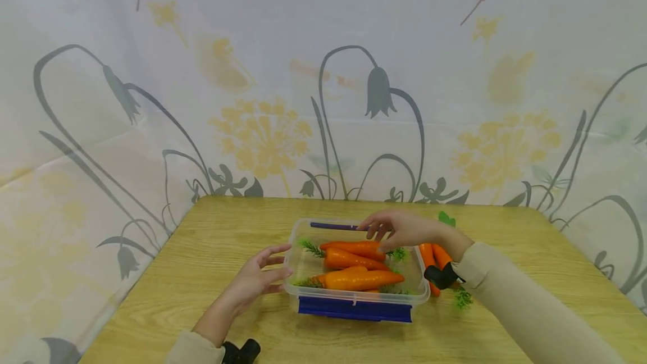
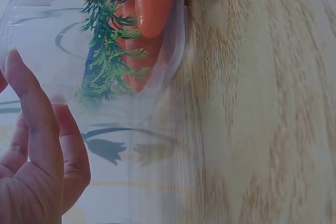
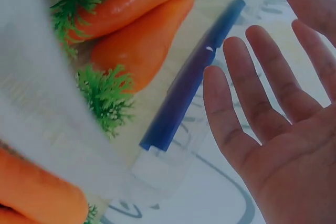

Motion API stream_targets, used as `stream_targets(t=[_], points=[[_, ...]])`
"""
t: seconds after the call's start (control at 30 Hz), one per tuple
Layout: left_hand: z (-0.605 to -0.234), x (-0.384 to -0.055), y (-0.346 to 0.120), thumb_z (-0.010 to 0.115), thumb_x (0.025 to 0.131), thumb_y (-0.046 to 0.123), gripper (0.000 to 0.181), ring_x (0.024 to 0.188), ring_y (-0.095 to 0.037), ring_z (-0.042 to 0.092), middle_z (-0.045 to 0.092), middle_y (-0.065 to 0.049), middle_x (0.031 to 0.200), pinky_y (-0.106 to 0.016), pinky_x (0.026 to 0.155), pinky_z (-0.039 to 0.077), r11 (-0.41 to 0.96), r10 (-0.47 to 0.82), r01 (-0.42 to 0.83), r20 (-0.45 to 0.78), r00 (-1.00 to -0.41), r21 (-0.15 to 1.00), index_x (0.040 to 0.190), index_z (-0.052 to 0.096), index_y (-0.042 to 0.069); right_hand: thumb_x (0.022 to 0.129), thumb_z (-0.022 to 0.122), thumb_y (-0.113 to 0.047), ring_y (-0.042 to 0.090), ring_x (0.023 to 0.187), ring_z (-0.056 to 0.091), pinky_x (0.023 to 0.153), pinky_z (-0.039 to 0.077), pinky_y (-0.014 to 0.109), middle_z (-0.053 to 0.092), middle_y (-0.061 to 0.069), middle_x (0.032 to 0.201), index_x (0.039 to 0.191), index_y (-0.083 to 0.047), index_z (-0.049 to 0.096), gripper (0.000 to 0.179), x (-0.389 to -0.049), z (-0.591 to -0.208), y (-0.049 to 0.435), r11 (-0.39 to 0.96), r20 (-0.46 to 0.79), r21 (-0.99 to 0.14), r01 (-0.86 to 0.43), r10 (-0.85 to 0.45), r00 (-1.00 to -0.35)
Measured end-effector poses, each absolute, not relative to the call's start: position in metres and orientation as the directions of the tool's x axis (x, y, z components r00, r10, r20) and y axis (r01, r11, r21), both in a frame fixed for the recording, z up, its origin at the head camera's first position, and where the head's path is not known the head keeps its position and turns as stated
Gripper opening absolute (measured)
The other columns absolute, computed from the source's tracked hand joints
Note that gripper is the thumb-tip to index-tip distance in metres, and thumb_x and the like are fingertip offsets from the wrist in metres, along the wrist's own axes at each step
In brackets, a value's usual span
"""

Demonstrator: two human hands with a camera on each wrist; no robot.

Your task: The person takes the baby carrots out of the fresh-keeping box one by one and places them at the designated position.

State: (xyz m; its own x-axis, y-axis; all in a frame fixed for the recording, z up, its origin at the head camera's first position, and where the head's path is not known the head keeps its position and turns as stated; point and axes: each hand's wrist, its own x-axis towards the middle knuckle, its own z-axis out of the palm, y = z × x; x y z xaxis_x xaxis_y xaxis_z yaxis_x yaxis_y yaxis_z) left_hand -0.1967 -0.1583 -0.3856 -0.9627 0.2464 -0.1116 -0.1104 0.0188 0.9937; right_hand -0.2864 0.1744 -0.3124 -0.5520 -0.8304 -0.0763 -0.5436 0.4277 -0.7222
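A clear plastic box (image 1: 374, 295) with blue latches stands on the table, with several orange toy carrots (image 1: 361, 280) with green tops lying inside it. At the box's left side, my left hand (image 1: 258, 278) has its fingertips right at the rim and wall. The left wrist view shows those fingers (image 2: 42, 124) extended beside the clear wall. My right hand (image 1: 406, 229) hovers over the back right part of the box, above the carrots. In the right wrist view its fingers (image 3: 270, 85) are spread and hold nothing, near the blue back latch (image 3: 184, 87).
More carrots (image 1: 426, 254) with green leaves lie on the table right of the box, partly hidden by my right wrist. The wooden table (image 1: 202, 251) ends at a pale flower-printed curtain (image 1: 283, 72). A blue latch (image 1: 354, 309) hangs along the box's front.
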Motion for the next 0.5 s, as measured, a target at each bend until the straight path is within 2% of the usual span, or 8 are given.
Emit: stream_targets(t=[0.23, 0.37, 0.5], points=[[-0.386, -0.198, -0.159, 0.069, 0.086, 0.016, 0.064, 0.101, -0.033, 0.057, 0.028, -0.029, 0.137, -0.038, 0.076, 0.052, 0.014, 0.266, -0.106, -0.106, -0.958, 0.994, 0.141, 0.037, 0.004, 0.086, 0.068, -0.01, 0.032, 0.105, 0.054, 0.082, 0.048, 0.031, 0.054, 0.016, 0.118, 0.128, -0.003, 0.052, 0.045, -0.285, -0.311, 0.157, 0.474, -0.212, -0.715, -0.514, -0.847, -0.487], [-0.386, -0.198, -0.159, 0.069, 0.086, 0.016, 0.064, 0.101, -0.032, 0.057, 0.028, -0.028, 0.136, -0.038, 0.076, 0.052, 0.013, 0.26, -0.107, -0.106, -0.96, 0.994, 0.141, 0.038, 0.004, 0.084, 0.07, -0.007, 0.027, 0.102, 0.056, 0.081, 0.048, 0.03, 0.057, 0.008, 0.113, 0.127, -0.009, 0.054, 0.046, -0.284, -0.314, 0.147, 0.521, -0.306, -0.704, -0.483, -0.836, -0.455], [-0.387, -0.198, -0.16, 0.069, 0.086, 0.016, 0.064, 0.101, -0.033, 0.057, 0.029, -0.028, 0.136, -0.038, 0.076, 0.052, 0.013, 0.259, -0.105, -0.105, -0.96, 0.994, 0.141, 0.038, 0.004, 0.083, 0.071, -0.008, 0.022, 0.096, 0.056, 0.078, 0.048, 0.027, 0.055, 0.004, 0.111, 0.129, -0.012, 0.051, 0.051, -0.285, -0.319, 0.14, 0.55, -0.404, -0.701, -0.454, -0.831, -0.383]])
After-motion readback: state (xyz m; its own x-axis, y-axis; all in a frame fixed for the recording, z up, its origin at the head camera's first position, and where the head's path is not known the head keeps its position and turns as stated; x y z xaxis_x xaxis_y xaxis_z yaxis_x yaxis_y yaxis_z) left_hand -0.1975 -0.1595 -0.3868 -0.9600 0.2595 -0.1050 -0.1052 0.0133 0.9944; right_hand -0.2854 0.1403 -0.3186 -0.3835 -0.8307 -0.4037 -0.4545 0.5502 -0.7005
